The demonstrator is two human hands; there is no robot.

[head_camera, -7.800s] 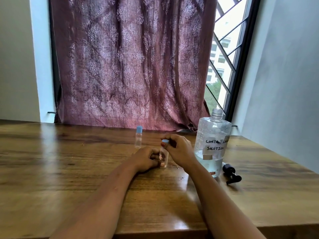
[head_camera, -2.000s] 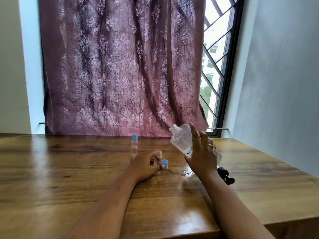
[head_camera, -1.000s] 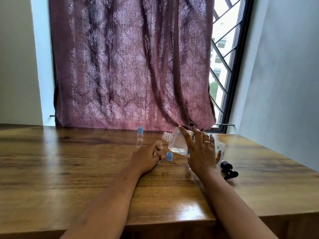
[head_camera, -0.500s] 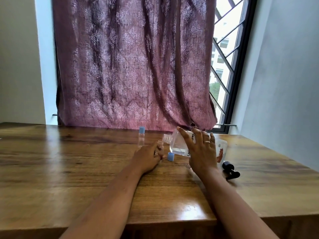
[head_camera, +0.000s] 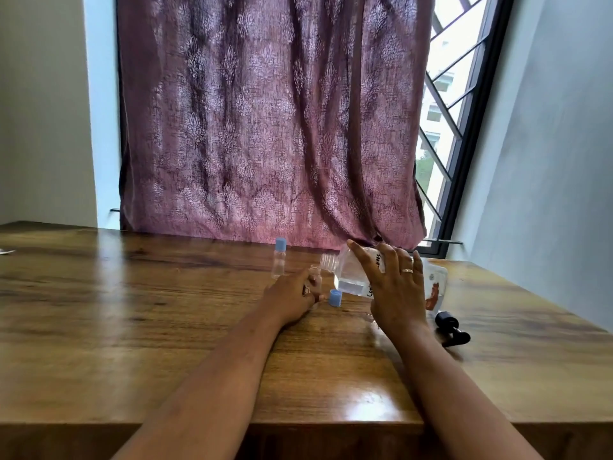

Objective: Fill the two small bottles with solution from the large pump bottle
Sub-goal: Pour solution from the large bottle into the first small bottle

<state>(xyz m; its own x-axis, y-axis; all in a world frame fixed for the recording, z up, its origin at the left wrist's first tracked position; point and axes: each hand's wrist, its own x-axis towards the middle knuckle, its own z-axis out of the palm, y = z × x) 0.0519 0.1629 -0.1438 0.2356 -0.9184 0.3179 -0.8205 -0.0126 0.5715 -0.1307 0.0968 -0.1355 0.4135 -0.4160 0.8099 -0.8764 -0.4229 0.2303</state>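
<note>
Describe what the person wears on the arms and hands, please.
Both forearms are bare; no sleeve shows. The right hand wears a thin gold-coloured ring on one finger. The left hand shows no glove or watch; a ring there is unclear.

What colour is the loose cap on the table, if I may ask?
The cap is light blue, clearest in the head view.

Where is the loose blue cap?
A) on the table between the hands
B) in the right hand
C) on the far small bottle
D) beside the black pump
A: the cap lies on the table, between the left hand and the right hand.
</note>
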